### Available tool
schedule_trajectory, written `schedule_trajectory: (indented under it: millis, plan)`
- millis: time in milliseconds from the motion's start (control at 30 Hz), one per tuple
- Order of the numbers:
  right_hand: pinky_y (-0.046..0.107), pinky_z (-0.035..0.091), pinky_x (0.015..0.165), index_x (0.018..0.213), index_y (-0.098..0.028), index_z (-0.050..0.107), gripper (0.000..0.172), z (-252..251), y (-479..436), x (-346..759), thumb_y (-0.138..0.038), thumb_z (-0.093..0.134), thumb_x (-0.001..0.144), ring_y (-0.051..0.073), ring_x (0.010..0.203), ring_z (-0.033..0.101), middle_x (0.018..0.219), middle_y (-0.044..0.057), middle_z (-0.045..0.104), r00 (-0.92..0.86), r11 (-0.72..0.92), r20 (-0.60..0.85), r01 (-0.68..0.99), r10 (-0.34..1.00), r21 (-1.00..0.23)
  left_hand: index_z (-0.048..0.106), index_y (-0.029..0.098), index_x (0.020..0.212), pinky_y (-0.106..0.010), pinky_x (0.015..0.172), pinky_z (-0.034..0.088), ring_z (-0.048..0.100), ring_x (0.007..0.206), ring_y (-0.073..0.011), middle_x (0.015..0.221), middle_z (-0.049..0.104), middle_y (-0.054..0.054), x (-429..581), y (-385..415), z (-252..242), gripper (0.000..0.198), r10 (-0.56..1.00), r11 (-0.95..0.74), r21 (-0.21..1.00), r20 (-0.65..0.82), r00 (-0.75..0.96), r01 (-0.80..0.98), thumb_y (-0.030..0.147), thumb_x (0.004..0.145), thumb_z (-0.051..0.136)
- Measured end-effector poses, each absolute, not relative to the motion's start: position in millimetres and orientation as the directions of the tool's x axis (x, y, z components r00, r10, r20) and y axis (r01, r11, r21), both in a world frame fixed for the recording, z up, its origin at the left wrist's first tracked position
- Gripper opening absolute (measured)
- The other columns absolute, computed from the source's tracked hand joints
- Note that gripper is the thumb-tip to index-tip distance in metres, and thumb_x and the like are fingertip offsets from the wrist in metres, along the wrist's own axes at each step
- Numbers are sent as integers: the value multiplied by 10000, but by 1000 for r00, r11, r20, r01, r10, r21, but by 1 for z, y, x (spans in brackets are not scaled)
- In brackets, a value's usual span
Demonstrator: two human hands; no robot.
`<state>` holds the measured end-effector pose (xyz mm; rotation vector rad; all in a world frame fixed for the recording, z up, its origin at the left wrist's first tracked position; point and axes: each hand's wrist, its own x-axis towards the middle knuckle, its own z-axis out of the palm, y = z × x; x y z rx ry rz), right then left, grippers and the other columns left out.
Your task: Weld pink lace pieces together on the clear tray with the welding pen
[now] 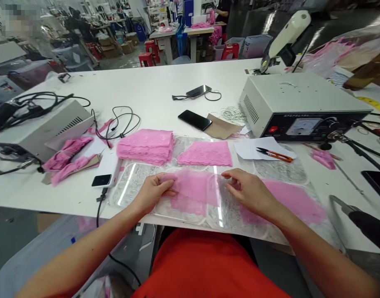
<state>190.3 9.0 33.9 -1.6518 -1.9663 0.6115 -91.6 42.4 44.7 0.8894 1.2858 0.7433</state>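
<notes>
A piece of pink lace [194, 191] lies under a clear plastic sheet [217, 215] at the near edge of the white table [146, 91]. My left hand [152, 191] pinches the lace's left end with curled fingers. My right hand [248, 191] rests on its right end, fingertips pressed together on the sheet. A stack of pink lace pieces [145, 145] sits just beyond my left hand, and a single pink lace piece [205, 154] lies beside it. More pink lace [289, 203] shows under the sheet to the right.
A white box machine with a dial [301, 107] stands at the right, orange thread snips [275, 154] on paper before it. Two black phones [195, 120] [198, 90] lie mid-table. Another machine with cables [37, 124] and pink scraps [67, 155] sit left. A small device [102, 180] lies near my left hand.
</notes>
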Motion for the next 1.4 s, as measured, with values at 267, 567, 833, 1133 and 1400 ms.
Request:
schedule_trajectory:
  millis: [267,567,833,1133,1400]
  plan:
    - [268,411,585,912,-205,657,150,33,18,169,-276,563,819,154,666,611,818,30,695,-104,99,16,873,994,-478,610,145,848,-235,616,569,687,631,-144,720,669,13,-114,28,35,368,899,366,914,-396,186,173,407,652,780]
    - [250,328,552,773,-209,612,74,29,12,149,-185,544,785,129,581,538,682,-1,651,-122,69,-86,886,989,-459,545,161,837,-238,565,532,708,616,-178,685,677,-1,-108,31,41,336,888,313,910,-382,255,273,440,720,690]
    - [251,357,501,660,-210,566,190,52,11,145,-307,495,808,121,515,498,574,-15,588,-169,11,-150,701,974,-713,516,181,828,-213,460,447,587,464,-132,571,662,-4,-125,34,53,238,868,203,849,-387,312,487,411,802,573]
    - [243,377,463,689,-215,514,190,37,4,122,-366,495,804,111,472,489,550,-38,515,-206,-119,-244,479,948,-870,538,189,745,-209,491,347,485,505,-113,579,564,31,-137,38,52,207,931,-16,772,-220,291,635,376,822,491]
    - [255,416,467,911,-208,544,198,25,-8,123,-345,543,768,122,462,506,580,-41,569,-112,-209,-273,394,956,-895,688,174,898,-270,599,427,608,679,-170,904,703,-54,-144,46,74,297,913,-332,385,-96,396,861,365,896,460]
